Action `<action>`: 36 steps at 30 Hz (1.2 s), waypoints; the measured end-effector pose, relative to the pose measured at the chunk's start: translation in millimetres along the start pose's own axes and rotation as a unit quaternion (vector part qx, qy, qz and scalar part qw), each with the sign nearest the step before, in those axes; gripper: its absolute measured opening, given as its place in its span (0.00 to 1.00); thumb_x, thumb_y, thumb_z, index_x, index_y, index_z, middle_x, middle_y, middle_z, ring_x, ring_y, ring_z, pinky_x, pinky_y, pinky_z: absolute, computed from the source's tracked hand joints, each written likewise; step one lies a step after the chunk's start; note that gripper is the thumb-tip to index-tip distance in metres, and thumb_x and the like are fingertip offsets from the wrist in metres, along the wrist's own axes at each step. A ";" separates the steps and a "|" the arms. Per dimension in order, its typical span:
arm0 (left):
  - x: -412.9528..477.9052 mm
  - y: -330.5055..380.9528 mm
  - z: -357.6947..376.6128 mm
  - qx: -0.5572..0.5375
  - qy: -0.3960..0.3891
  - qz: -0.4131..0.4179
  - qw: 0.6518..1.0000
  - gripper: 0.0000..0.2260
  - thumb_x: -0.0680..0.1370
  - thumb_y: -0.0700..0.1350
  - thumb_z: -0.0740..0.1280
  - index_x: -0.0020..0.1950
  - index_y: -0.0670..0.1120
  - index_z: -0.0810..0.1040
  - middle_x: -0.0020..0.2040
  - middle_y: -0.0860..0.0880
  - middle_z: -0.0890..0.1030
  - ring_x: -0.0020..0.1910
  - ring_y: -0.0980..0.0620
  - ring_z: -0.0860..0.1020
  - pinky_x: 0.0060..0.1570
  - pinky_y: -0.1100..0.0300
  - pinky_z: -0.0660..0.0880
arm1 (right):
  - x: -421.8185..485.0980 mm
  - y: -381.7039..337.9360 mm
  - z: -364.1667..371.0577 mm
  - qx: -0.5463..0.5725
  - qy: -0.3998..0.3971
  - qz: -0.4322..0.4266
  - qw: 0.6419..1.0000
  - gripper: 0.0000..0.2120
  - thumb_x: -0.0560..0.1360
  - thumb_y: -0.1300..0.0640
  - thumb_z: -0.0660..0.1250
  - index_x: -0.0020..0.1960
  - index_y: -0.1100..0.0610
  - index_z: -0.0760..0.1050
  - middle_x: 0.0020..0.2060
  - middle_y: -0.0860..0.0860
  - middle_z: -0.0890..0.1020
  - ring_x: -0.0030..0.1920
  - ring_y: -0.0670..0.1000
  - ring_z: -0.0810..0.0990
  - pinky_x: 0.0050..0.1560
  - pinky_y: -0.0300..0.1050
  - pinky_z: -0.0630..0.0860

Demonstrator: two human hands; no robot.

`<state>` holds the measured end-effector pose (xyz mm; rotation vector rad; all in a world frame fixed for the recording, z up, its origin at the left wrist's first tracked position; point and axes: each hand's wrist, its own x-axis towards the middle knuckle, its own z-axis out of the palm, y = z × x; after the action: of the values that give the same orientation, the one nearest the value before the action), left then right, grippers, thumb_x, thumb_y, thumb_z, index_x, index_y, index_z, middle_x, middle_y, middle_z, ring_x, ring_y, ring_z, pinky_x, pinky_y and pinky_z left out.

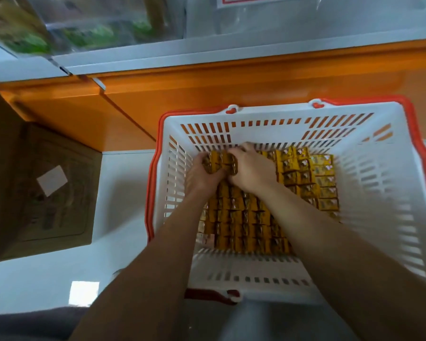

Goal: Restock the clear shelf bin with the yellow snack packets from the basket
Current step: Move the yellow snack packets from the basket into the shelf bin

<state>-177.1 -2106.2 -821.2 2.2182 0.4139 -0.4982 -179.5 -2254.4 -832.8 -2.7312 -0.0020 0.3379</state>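
A white slatted basket (pixel 369 183) with a red rim stands on the floor below me. Rows of yellow snack packets (pixel 246 217) fill its bottom. Both my arms reach down into it. At the basket's far left corner, my left hand (pixel 199 175) and my right hand (pixel 251 168) together grip a bunch of yellow packets (pixel 221 162) from either side, fingers curled round them. The clear shelf bin (pixel 103 25) sits on the shelf at the top of the view, blurred, with green-printed packs behind its front.
A brown cardboard box (pixel 40 178) stands on the pale floor left of the basket. An orange shelf base (pixel 207 92) runs across behind the basket, with a white shelf edge (pixel 231 55) above it.
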 end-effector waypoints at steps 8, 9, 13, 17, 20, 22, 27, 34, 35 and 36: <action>-6.2 -6.5 -7.9 -0.081 -0.043 0.034 0.995 0.33 0.72 0.37 0.74 0.74 0.54 0.70 0.65 0.49 0.77 0.64 0.46 0.77 0.62 0.43 0.78 | 2.6 -1.3 -0.3 -0.010 -0.002 -0.001 1.000 0.34 0.68 0.40 0.73 0.71 0.38 0.67 0.65 0.48 0.73 0.56 0.53 0.79 0.44 0.48 0.81; -5.9 -6.3 -7.8 -0.079 -0.041 0.041 0.995 0.33 0.72 0.37 0.74 0.75 0.53 0.70 0.67 0.49 0.77 0.66 0.46 0.76 0.63 0.43 0.78 | 0.8 0.1 -0.3 -0.001 0.006 -0.008 1.000 0.33 0.68 0.39 0.73 0.70 0.38 0.68 0.64 0.48 0.74 0.55 0.52 0.80 0.44 0.47 0.81; -6.6 -0.5 -9.9 -0.065 -0.030 0.080 0.994 0.30 0.78 0.39 0.71 0.78 0.54 0.68 0.72 0.49 0.75 0.70 0.47 0.73 0.68 0.44 0.74 | -4.3 7.3 -4.3 0.078 0.030 -0.013 0.996 0.33 0.65 0.37 0.71 0.69 0.39 0.71 0.55 0.44 0.73 0.51 0.48 0.79 0.35 0.38 0.72; -10.3 12.4 -19.2 -0.063 -0.028 0.159 0.985 0.27 0.78 0.38 0.72 0.76 0.51 0.71 0.67 0.50 0.74 0.63 0.52 0.75 0.57 0.64 0.75 | -10.1 13.2 -12.3 0.208 0.038 -0.010 0.977 0.36 0.64 0.40 0.73 0.70 0.48 0.73 0.57 0.44 0.73 0.51 0.46 0.77 0.44 0.41 0.76; -11.2 30.5 -28.3 -0.038 -0.026 0.208 0.977 0.23 0.78 0.43 0.73 0.74 0.47 0.74 0.63 0.50 0.74 0.57 0.52 0.75 0.49 0.76 0.71 | -15.6 12.9 -29.0 0.309 0.054 -0.003 0.950 0.30 0.64 0.42 0.75 0.65 0.46 0.77 0.56 0.42 0.80 0.54 0.43 0.78 0.54 0.40 0.77; -13.1 41.8 -33.0 -0.047 -0.029 0.216 0.975 0.21 0.77 0.46 0.74 0.70 0.47 0.78 0.62 0.49 0.77 0.55 0.52 0.76 0.46 0.76 0.72 | -20.9 13.0 -43.4 0.377 0.067 0.002 0.924 0.22 0.65 0.44 0.75 0.59 0.40 0.79 0.51 0.38 0.83 0.53 0.38 0.79 0.51 0.33 0.75; -32.7 58.4 -30.2 -0.144 -0.063 0.159 0.975 0.15 0.78 0.53 0.73 0.61 0.49 0.79 0.55 0.52 0.82 0.57 0.51 0.79 0.51 0.59 0.78 | -34.5 8.1 -67.5 0.588 0.120 0.096 0.794 0.14 0.71 0.51 0.77 0.56 0.44 0.81 0.48 0.37 0.85 0.50 0.37 0.83 0.47 0.31 0.78; -83.4 93.6 -20.4 -0.326 -0.086 0.006 0.942 0.26 0.68 0.60 0.75 0.60 0.47 0.80 0.54 0.47 0.85 0.51 0.48 0.85 0.54 0.50 0.82 | -63.6 -15.4 -93.2 0.735 0.075 0.281 0.612 0.21 0.76 0.36 0.64 0.54 0.51 0.83 0.49 0.53 0.87 0.51 0.57 0.86 0.59 0.63 0.79; -91.1 98.1 -21.9 -0.338 -0.106 0.004 0.935 0.27 0.68 0.60 0.75 0.62 0.46 0.80 0.54 0.46 0.86 0.52 0.47 0.86 0.56 0.47 0.82 | -68.5 -20.4 -97.3 0.731 0.075 0.303 0.607 0.22 0.76 0.34 0.62 0.55 0.49 0.82 0.51 0.53 0.86 0.54 0.58 0.85 0.61 0.65 0.77; -98.9 102.2 -24.6 -0.346 -0.116 0.004 0.931 0.28 0.68 0.59 0.75 0.63 0.46 0.80 0.55 0.46 0.86 0.52 0.47 0.86 0.58 0.46 0.81 | -73.8 -25.7 -102.7 0.721 0.074 0.323 0.608 0.24 0.76 0.32 0.61 0.59 0.48 0.80 0.57 0.52 0.84 0.59 0.59 0.82 0.64 0.66 0.73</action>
<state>-212.0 -2163.3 -693.3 1.4623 0.3801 -0.5065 -225.9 -2272.8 -713.8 -0.9970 0.8970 0.1398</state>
